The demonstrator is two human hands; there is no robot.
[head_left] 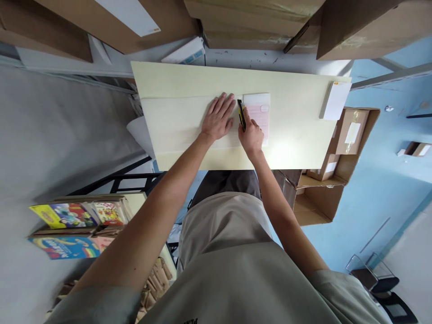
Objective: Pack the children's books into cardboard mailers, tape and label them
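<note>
My left hand (219,117) lies flat with fingers stretched out, pressing on a long white sheet (178,121) spread across the pale yellow tabletop (293,121). Close to its right, my right hand (251,132) grips a black and yellow utility knife (241,112), the index finger laid along it. The knife rests near the right end of the sheet, beside a pad with pink printing (258,114). Part of that pad is hidden under my right hand. Whether the blade is out, I cannot make out.
Large cardboard boxes (249,27) line the table's far side. A small white box (336,100) stands at the table's right end. Open cartons (317,202) sit below on the right. Colourful books (74,215) are stacked at lower left, by a black metal frame (131,177).
</note>
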